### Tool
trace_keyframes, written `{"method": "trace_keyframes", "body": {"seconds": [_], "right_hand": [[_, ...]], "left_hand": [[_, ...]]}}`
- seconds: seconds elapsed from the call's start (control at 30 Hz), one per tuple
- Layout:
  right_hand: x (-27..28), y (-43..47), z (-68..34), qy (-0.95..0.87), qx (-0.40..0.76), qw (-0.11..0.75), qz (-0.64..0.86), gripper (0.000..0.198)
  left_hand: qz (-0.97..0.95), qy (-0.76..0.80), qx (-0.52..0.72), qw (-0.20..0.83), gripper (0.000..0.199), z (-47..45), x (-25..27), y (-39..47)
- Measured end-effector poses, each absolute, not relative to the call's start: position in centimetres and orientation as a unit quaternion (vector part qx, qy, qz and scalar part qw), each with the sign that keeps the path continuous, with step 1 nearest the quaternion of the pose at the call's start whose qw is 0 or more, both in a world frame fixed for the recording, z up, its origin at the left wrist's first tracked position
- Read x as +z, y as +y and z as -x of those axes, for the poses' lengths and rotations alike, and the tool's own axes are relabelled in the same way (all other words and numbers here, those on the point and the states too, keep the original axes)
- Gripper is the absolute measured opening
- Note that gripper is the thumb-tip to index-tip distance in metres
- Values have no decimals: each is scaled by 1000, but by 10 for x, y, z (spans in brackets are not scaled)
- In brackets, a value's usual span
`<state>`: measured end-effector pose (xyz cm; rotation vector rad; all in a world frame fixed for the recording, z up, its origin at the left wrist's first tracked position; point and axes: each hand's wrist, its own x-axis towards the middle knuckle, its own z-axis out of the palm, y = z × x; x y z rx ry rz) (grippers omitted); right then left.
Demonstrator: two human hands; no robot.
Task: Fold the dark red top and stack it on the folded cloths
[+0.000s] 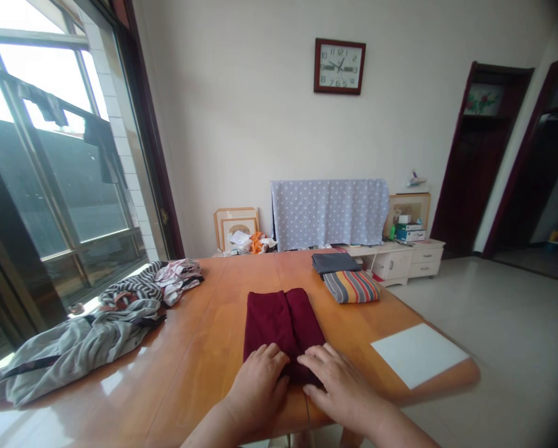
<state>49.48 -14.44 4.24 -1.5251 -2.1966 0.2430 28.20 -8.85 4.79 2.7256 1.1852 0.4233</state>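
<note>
A dark maroon garment (279, 314) lies folded into a rough rectangle on the wooden table, with a fold line running down its middle. My left hand (261, 379) grips its near left edge, fingers curled over the top and thumb by the edge. On the near right edge is my right hand (332, 376), its fingers over the cloth and its thumb low at the edge. What kind of garment it is cannot be made out. The undersides of both hands are hidden.
Loose clothes (92, 336) lie heaped along the table's left side. A folded dark grey cloth (335, 262) and a folded striped cloth (352, 287) sit at the back right. A white sheet (419, 354) lies near the right corner of the table (204, 373).
</note>
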Motion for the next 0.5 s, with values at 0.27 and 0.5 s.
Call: {"method": "trace_keyframes", "body": {"seconds": [0.27, 0.5], "right_hand": [[38, -129, -492, -786, 54, 254, 561, 26], [51, -119, -502, -761, 186, 335, 523, 17]], "left_hand": [[-893, 413, 169, 59, 53, -282, 45, -94], [-906, 400, 126, 57, 35, -283, 63, -95]]}}
